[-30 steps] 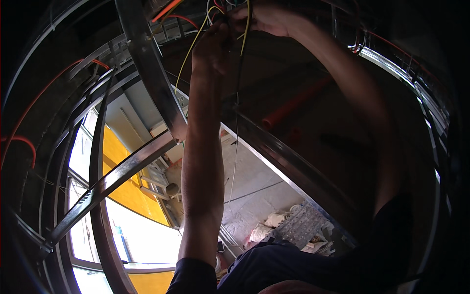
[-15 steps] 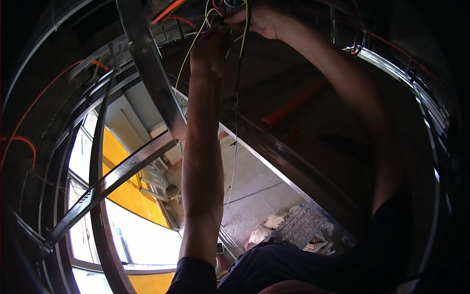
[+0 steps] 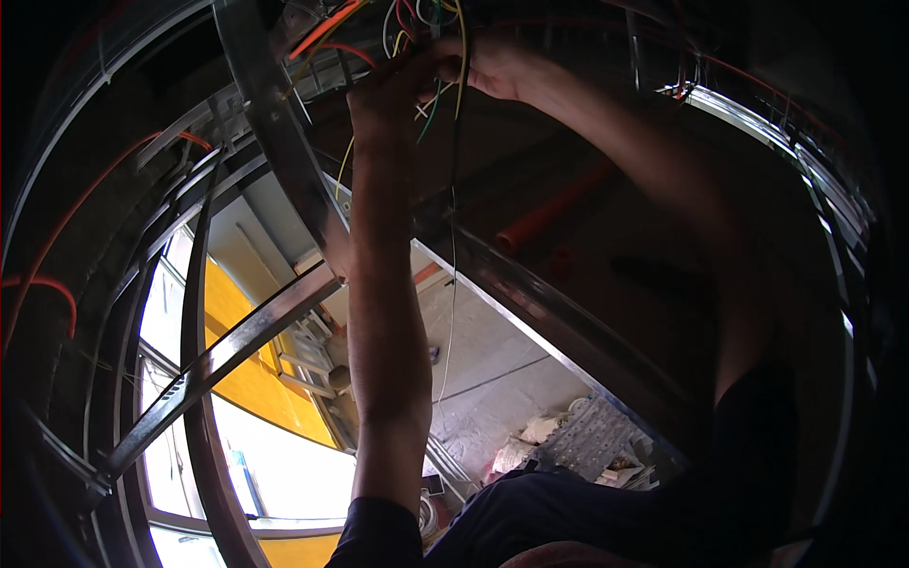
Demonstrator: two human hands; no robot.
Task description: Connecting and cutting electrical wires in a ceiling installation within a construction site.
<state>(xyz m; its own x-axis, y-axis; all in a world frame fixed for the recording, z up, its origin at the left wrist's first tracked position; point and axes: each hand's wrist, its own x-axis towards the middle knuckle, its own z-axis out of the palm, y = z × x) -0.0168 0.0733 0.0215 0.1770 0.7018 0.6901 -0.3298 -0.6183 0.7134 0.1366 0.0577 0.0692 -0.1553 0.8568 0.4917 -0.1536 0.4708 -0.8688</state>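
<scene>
Overhead, my two hands meet at a bunch of thin electrical wires (image 3: 409, 19) in red, white, yellow and green. My left hand (image 3: 386, 90) is raised in deep shadow, its fingers closed on the wires. From the right, my right hand (image 3: 488, 68) reaches in with fingers pinched together at the same spot. Exactly which strands each hand grips is too dark to tell. A green wire end (image 3: 431, 123) pokes out below the fingers. A dark cable (image 3: 460, 123) hangs past my right fingers, and a yellow wire (image 3: 345, 168) dangles beside my left wrist.
Metal framing bars (image 3: 275, 133) surround my arms, and a long beam (image 3: 559, 322) crosses below. Orange conduit (image 3: 327, 28) runs near the wires; a red pipe (image 3: 544, 213) lies to the right. Far beneath is a concrete floor (image 3: 492, 350) with a pile of bags (image 3: 540, 431).
Both hands have shifted slightly lower, my left one also a bit leftward. The green wire end now shows more clearly below the fingers. The whole view has shifted slightly.
</scene>
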